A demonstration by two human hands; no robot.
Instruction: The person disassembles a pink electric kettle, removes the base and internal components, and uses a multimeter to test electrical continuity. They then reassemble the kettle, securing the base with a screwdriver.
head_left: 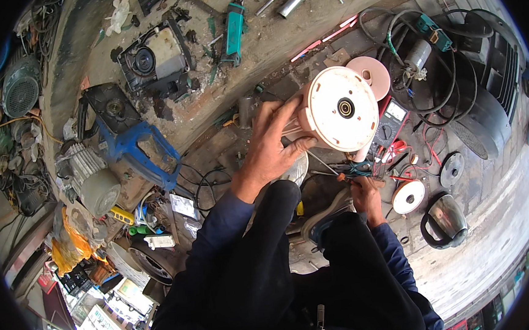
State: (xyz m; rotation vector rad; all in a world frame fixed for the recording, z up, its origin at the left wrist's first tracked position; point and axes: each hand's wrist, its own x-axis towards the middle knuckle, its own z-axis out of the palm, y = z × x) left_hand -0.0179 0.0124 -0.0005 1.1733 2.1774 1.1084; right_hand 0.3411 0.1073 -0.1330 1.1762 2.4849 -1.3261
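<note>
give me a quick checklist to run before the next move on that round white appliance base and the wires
1. Left hand has a firm grip on the round white plastic appliance base: ok, fingers wrap its edge.
2. Base underside turned up towards the camera: ok.
3. Right hand at the bundle of red and blue wires: ok, but whether it pinches one wire, cannot tell.
4. Wires untangled: not ok, they cross in a knot.
5. Grey multimeter with red leads within reach: ok, beside the base.
6. Steel kettle with black handle apart from both hands: ok.
</note>
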